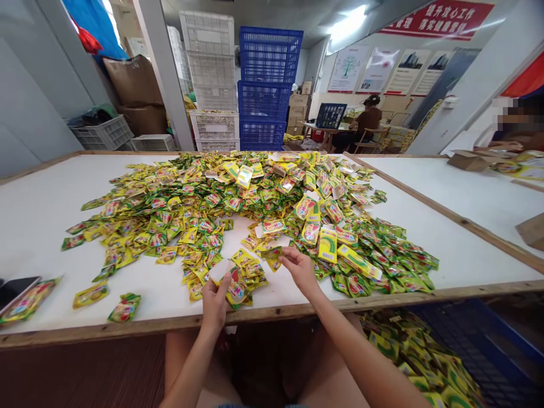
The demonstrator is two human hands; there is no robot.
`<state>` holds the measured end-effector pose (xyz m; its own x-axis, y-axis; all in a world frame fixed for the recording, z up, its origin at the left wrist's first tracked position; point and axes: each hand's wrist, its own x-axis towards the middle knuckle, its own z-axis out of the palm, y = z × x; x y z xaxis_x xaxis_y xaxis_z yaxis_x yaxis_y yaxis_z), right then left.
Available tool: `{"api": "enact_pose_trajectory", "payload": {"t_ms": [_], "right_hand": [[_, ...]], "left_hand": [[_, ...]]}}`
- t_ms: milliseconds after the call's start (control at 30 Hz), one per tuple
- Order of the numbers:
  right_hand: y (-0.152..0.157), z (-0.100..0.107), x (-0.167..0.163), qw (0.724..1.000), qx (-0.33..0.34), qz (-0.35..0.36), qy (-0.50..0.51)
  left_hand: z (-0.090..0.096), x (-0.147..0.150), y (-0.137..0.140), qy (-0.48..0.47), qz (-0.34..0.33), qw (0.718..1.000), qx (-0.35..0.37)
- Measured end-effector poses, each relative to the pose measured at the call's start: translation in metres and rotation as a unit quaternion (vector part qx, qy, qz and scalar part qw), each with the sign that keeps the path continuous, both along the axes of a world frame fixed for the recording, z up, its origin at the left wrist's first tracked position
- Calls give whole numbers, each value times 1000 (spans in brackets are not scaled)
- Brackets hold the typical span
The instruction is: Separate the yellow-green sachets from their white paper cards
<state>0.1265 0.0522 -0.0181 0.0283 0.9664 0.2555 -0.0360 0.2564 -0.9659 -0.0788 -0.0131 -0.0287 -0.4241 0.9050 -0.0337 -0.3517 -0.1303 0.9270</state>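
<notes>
My left hand point(216, 299) grips a small yellow-green printed box point(236, 288) near the table's front edge; its white end flap point(219, 271) stands open. Between the thumb and fingers of my right hand point(301, 271) is a small green and yellow sachet point(272, 256), a little above the table and to the right of the box. Loose yellow sachets point(250, 266) lie just behind the box. A large heap of yellow and green sachets point(170, 209) spreads across the white table point(38, 198), with several small printed boxes point(327, 245) on its right part.
A wooden strip point(450, 212) edges the table on the right. A phone point(17, 292) and a larger packet point(34, 300) lie at the left. Below the table, a blue crate point(488, 340) adjoins many yellow-green packs point(420, 357). Stacked blue crates point(270, 73) stand behind; a person point(369, 122) sits farther back.
</notes>
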Motion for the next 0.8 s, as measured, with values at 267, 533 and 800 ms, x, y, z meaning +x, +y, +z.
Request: {"api": "enact_pose_trajectory", "payload": {"t_ms": [267, 533, 800], "right_hand": [[-35, 13, 9, 996, -10, 41, 80], [-58, 22, 19, 985, 123, 14, -121], [-60, 13, -12, 976, -131, -15, 172]], "left_hand": [[45, 34, -11, -194, -320, 924, -75], [38, 52, -13, -169, -289, 937, -99], [31, 70, -15, -166, -239, 954, -70]]}}
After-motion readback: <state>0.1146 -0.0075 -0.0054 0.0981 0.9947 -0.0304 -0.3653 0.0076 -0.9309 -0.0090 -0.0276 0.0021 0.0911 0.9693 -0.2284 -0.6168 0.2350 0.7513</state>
